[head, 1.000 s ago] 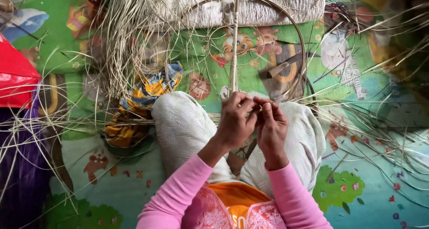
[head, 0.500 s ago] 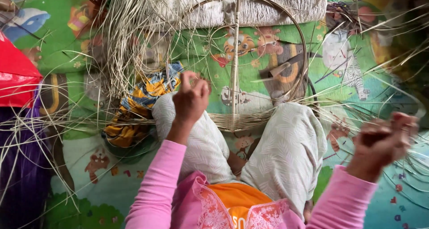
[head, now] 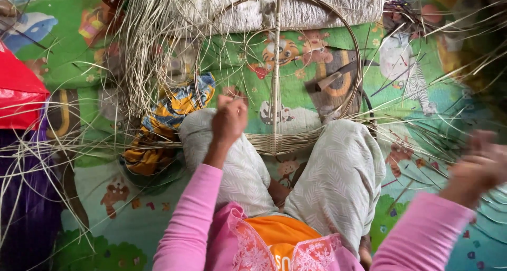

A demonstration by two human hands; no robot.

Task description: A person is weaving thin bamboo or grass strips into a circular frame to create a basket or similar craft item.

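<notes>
**Now both hands drawn wide apart from the basket frame**

Compared with a second ago, when both hands were pinched together at the foot of the central rib, the hands are now seen spread apart. The left hand [head: 228, 119] is raised over the left knee, clenched into a fist, seemingly on a thin reed strand, though the strand itself cannot be made out in the grip. The right hand [head: 478, 165] has been swung far out to the right edge and is motion-blurred; its fingers appear curled, but whether anything is gripped cannot be told. The round cane hoop frame [head: 357, 65] is left resting between the knees on the floor mat [head: 433, 54], with a narrow woven band [head: 280, 142] at its lower edge. Loose reeds [head: 142, 49] are spread to the left.
</notes>
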